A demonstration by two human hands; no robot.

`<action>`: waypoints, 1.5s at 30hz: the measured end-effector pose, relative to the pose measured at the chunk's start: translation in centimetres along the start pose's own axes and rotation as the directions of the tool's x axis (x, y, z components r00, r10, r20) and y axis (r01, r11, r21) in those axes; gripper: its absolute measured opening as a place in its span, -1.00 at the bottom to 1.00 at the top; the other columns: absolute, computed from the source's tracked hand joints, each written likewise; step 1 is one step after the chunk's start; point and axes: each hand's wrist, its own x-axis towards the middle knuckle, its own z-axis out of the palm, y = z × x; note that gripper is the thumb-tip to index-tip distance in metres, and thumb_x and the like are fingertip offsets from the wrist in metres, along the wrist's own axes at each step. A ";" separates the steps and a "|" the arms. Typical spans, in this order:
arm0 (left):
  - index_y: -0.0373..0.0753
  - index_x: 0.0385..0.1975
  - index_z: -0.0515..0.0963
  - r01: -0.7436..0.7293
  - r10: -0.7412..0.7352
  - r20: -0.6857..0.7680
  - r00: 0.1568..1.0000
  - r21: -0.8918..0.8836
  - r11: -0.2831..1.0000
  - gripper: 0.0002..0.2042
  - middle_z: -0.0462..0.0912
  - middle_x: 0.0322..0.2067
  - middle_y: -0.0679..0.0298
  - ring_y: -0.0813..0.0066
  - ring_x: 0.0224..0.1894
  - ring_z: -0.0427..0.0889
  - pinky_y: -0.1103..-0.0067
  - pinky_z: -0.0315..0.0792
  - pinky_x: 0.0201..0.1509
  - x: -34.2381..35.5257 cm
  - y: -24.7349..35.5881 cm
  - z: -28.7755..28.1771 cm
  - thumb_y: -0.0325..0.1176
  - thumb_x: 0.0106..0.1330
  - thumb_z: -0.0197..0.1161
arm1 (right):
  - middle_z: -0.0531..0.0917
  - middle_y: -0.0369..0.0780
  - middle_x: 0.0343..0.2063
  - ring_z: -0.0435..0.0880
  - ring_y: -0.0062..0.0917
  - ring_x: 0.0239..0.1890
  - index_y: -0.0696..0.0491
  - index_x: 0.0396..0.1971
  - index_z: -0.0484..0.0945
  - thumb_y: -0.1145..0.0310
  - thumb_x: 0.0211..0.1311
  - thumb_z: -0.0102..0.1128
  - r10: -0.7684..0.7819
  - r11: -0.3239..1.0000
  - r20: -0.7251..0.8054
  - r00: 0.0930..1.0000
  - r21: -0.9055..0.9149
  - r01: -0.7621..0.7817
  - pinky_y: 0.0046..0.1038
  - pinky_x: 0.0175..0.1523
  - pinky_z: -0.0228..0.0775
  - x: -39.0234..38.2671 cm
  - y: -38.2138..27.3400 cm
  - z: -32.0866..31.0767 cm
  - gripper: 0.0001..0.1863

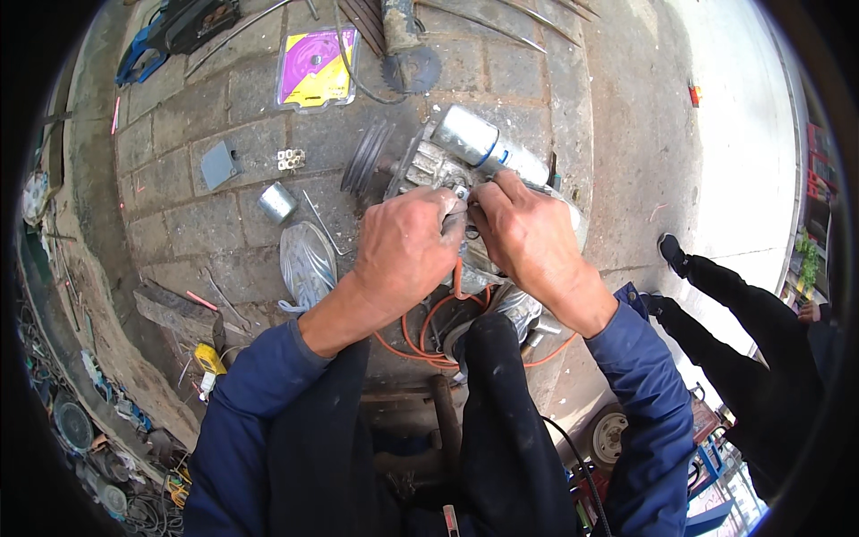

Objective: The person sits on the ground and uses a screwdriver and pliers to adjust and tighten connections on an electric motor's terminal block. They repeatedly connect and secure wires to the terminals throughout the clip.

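My left hand (410, 246) and my right hand (519, 228) meet over a grey metal motor (429, 166), both with fingers closed on a small part too hidden to make out. The motor has a grooved pulley (365, 157) at its left and two silver cylinders (465, 136) along its top right. An orange hose or cable (459, 277) runs from below my fingers into loops by my knees. Left of my left hand lie a loose silver cylinder (277, 203), a thin bent rod (324, 225) and a silver oval cover (306, 264).
On the paving (179, 134) lie a blue-and-black tool (161, 40), metal rods, a saw blade (412, 70), a purple-yellow package (316, 70), a grey plate (219, 166) and a yellow tool (210, 360). A person in dark trousers (743, 295) is at my right. Clutter lines the left edge.
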 end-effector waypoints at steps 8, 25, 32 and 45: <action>-0.28 -0.24 0.74 0.000 0.000 0.002 1.000 -0.033 0.999 -0.91 0.77 -0.29 -0.03 -0.19 -0.21 0.76 0.15 0.61 -0.16 0.0 -0.1 -0.1 -0.43 0.34 0.42 | 0.60 -0.15 -0.32 0.75 -0.11 -0.34 0.06 -0.18 0.65 0.41 0.32 0.47 -0.065 0.997 -0.002 0.998 0.049 0.065 -0.14 -0.29 0.63 0.4 1.2 0.1 -0.84; -0.29 -0.11 0.81 -0.013 0.013 0.020 1.000 0.007 1.000 -0.83 0.84 -0.19 -0.01 -0.11 -0.15 0.83 0.23 0.66 -0.07 -0.3 0.2 -0.4 -0.44 0.36 0.45 | 0.56 -0.16 -0.34 0.71 -0.20 -0.44 0.10 -0.29 0.55 0.41 0.28 0.44 -0.256 0.960 -0.102 0.961 0.094 0.265 -0.16 -0.39 0.60 0.6 3.2 0.9 -0.81; -0.28 -0.09 0.81 -0.019 0.018 0.014 1.000 0.024 1.000 -0.82 0.83 -0.20 0.01 -0.10 -0.17 0.82 0.23 0.66 -0.07 -0.5 0.7 -0.7 -0.44 0.37 0.45 | 0.54 -0.20 -0.34 0.70 -0.28 -0.46 0.08 -0.27 0.56 0.41 0.27 0.46 -0.281 0.955 -0.138 0.950 0.062 0.291 -0.22 -0.41 0.59 0.5 3.3 1.2 -0.80; -0.30 -0.13 0.75 -0.064 0.064 -0.009 0.998 -0.038 0.997 -0.85 0.72 -0.27 -0.01 -0.16 -0.24 0.75 0.12 0.60 -0.15 -0.5 0.2 -0.2 -0.41 0.40 0.41 | 0.57 -0.21 -0.31 0.71 -0.31 -0.45 0.08 -0.17 0.61 0.40 0.32 0.48 -0.243 0.961 -0.172 0.955 0.093 0.261 -0.25 -0.40 0.58 -0.2 3.2 1.8 -0.80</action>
